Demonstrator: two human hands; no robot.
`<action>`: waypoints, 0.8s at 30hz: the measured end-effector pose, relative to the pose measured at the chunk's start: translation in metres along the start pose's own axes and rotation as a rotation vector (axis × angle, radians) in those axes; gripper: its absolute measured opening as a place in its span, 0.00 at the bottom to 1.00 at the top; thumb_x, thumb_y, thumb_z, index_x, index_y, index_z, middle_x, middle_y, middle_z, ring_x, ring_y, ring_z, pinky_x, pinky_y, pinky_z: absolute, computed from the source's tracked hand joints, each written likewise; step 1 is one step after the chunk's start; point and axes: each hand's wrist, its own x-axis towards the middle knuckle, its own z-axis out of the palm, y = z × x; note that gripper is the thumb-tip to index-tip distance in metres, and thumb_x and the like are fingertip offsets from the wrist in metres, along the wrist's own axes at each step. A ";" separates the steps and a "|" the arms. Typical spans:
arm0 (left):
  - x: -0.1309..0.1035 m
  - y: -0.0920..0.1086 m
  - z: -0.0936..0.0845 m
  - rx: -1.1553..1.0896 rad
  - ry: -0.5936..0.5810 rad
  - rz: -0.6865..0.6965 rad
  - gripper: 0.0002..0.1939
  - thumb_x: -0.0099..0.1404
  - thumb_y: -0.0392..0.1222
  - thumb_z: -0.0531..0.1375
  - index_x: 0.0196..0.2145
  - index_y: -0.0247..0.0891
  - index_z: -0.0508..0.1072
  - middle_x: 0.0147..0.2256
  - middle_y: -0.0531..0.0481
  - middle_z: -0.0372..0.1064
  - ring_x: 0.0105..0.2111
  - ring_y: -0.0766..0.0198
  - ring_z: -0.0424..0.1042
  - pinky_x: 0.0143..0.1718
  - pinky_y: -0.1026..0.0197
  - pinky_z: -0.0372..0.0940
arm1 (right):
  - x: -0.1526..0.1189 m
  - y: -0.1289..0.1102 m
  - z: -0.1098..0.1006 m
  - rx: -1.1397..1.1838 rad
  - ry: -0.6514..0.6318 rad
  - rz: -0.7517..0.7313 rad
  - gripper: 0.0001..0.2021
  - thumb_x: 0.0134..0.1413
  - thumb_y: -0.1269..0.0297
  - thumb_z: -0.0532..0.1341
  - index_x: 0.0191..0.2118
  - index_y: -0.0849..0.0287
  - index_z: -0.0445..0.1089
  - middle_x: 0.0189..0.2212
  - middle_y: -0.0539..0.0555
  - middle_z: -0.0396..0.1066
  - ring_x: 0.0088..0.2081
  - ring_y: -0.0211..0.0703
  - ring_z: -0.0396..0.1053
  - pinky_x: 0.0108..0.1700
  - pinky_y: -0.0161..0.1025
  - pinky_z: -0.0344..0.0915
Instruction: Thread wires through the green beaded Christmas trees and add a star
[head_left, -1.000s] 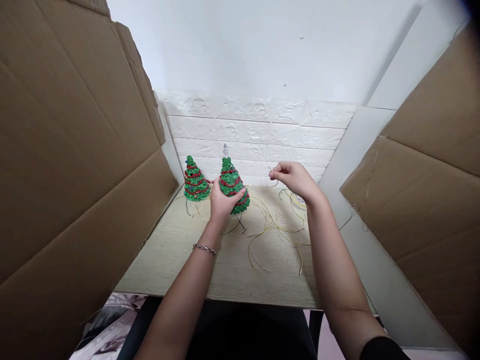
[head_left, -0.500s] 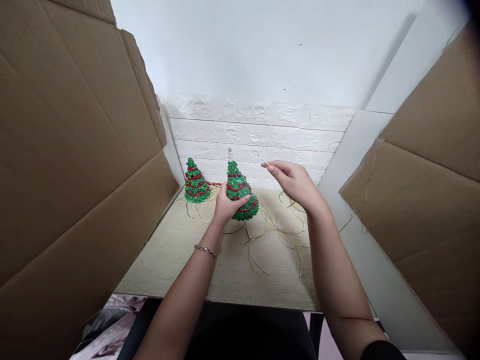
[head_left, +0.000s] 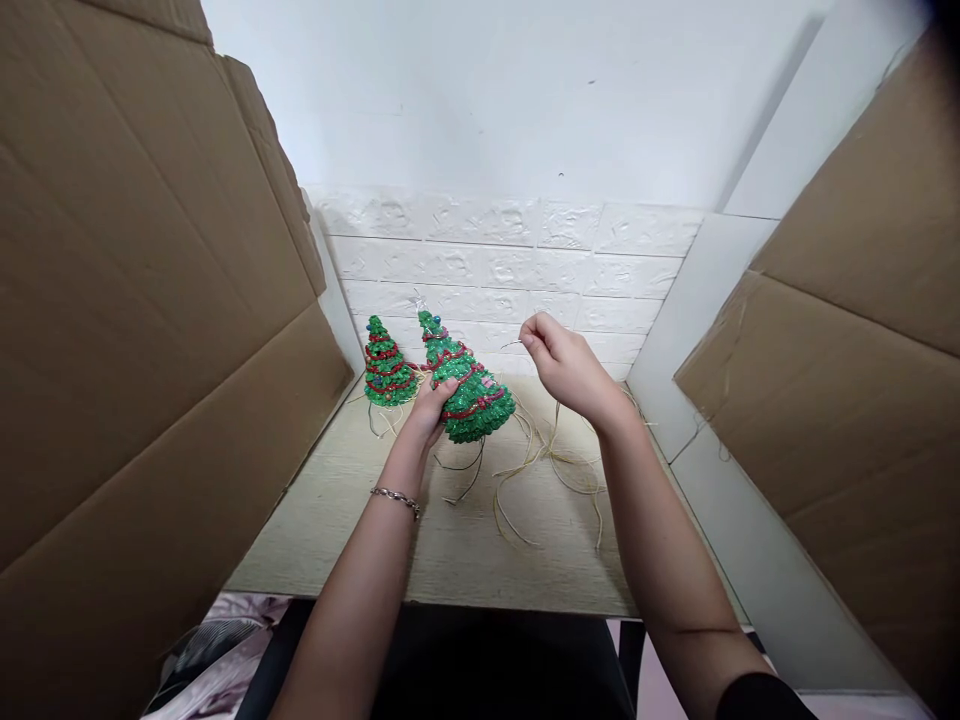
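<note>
Wrapped round the lower left side of a small glittery green Christmas tree (head_left: 466, 385) is my left hand (head_left: 431, 408). The tree leans to the left, with red garlands around it, a clear tip on top and thin wires hanging below its base. To the right of it, apart from the tree, my right hand (head_left: 559, 360) pinches a thin wire (head_left: 511, 344) whose end points left. A second green tree (head_left: 388, 375) with red garlands stands upright at the back left of the table.
Loose pale yellow and white wires (head_left: 551, 455) lie tangled on the wooden table (head_left: 322, 520). Cardboard panels (head_left: 165, 300) wall in the left side, with another cardboard panel (head_left: 840, 380) at the right. A white brick-patterned wall (head_left: 510, 265) closes the back.
The held tree has turned and tilted further left in my left hand. My right hand has turned and dropped slightly; the wire end in it now points left rather than up.
</note>
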 end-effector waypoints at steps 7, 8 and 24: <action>0.004 0.003 0.005 0.259 0.162 0.050 0.35 0.37 0.53 0.69 0.41 0.33 0.68 0.40 0.40 0.72 0.39 0.54 0.72 0.42 0.54 0.68 | 0.001 -0.005 0.014 0.002 -0.109 -0.008 0.10 0.56 0.63 0.55 0.37 0.57 0.73 0.30 0.51 0.73 0.31 0.37 0.66 0.35 0.35 0.58; 0.005 0.002 0.005 0.343 0.215 0.095 0.34 0.38 0.52 0.69 0.41 0.34 0.68 0.41 0.41 0.71 0.39 0.55 0.72 0.43 0.54 0.67 | 0.001 -0.006 0.016 0.009 -0.124 -0.013 0.10 0.56 0.63 0.55 0.37 0.55 0.74 0.33 0.51 0.74 0.32 0.38 0.67 0.36 0.35 0.59; 0.007 0.000 0.002 0.743 0.423 0.241 0.33 0.41 0.49 0.69 0.44 0.33 0.66 0.42 0.41 0.69 0.42 0.56 0.70 0.46 0.54 0.64 | 0.004 -0.002 0.031 -0.036 -0.140 -0.031 0.10 0.56 0.65 0.55 0.36 0.58 0.75 0.35 0.52 0.73 0.36 0.38 0.66 0.38 0.35 0.58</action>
